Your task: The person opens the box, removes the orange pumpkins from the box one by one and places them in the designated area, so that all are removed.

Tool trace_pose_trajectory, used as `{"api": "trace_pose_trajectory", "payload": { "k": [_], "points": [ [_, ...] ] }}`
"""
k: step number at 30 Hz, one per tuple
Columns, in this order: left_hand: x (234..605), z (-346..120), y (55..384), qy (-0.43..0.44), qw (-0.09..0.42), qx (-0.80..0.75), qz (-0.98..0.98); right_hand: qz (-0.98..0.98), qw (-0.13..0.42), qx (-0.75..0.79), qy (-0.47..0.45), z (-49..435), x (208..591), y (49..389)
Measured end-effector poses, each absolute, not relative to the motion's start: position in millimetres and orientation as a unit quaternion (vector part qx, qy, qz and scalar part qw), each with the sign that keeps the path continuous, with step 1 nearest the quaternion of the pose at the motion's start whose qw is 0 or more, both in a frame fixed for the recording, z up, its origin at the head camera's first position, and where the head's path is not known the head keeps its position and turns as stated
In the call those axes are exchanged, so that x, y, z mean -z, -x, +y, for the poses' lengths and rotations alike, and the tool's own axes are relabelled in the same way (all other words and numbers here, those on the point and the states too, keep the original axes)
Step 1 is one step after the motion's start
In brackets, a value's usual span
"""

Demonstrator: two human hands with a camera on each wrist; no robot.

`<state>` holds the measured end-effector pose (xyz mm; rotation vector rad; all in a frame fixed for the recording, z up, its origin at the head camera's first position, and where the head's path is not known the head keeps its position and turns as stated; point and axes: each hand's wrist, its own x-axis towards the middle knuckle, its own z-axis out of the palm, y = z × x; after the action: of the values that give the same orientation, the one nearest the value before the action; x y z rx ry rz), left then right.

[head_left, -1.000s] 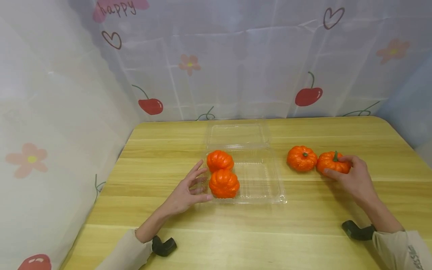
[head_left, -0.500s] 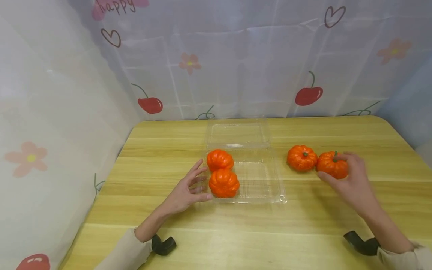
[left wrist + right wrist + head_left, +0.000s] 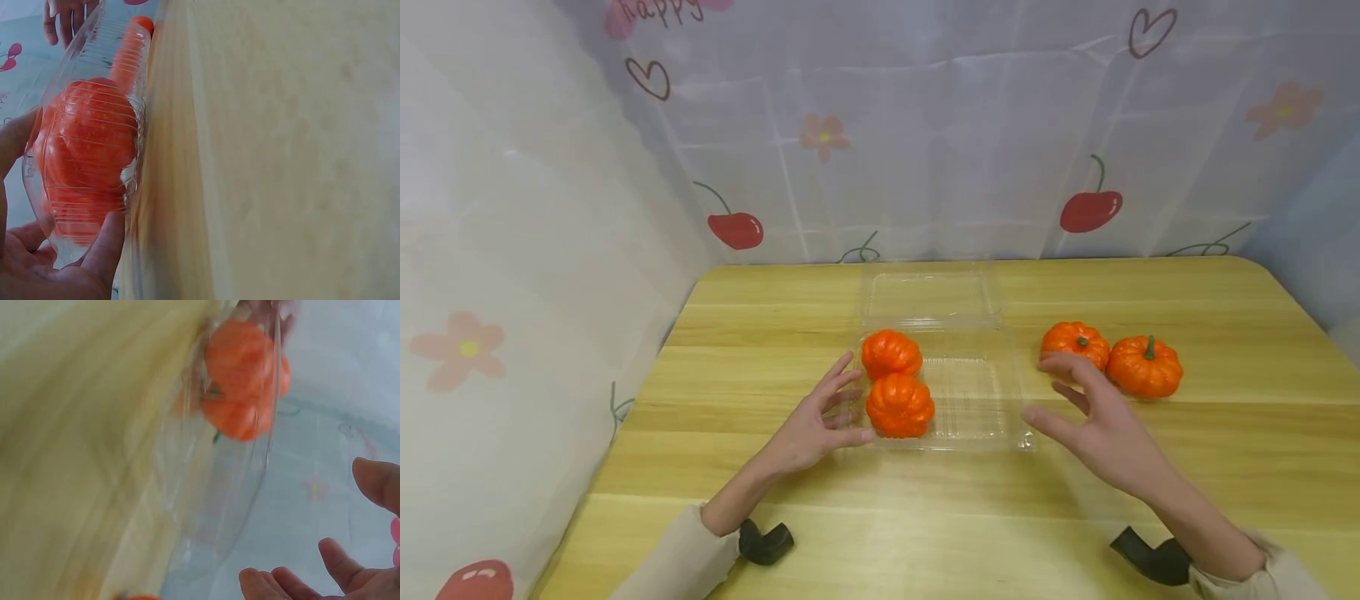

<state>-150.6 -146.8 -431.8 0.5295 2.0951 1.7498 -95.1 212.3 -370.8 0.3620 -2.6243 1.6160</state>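
A clear plastic clamshell box [image 3: 977, 400] lies on the table with its lid [image 3: 931, 298] folded back. On the box's left side sit two orange toy pumpkins, a rear one [image 3: 891, 354] and a front one [image 3: 900, 406]. My left hand [image 3: 808, 429] rests at the box's left wall with fingers spread; in the left wrist view its thumb [image 3: 107, 247] touches the clear wall. My right hand [image 3: 1101, 421] hovers near the box's right front corner, fingers apart and holding nothing. Behind it are two more pumpkins with green stems, one [image 3: 1071, 337] partly hidden and one [image 3: 1145, 367].
The wooden table [image 3: 925, 517] backs onto a pale curtain [image 3: 925, 167] printed with cherries, hearts and flowers. Each wrist carries a black mount, a left one [image 3: 765, 543] and a right one [image 3: 1152, 558], low over the table.
My right hand has left the right-hand pumpkin and moved left toward the box with nothing in it. The left hand and the pumpkins stay in place.
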Motion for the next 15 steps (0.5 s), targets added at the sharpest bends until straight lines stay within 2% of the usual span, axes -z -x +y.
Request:
{"api": "trace_pose_trajectory", "payload": {
  "k": [15],
  "points": [
    [432, -146, 153, -0.189, 0.175, -0.604, 0.754, -0.811, -0.056, -0.563, -0.149, 155, 385, 112]
  ]
}}
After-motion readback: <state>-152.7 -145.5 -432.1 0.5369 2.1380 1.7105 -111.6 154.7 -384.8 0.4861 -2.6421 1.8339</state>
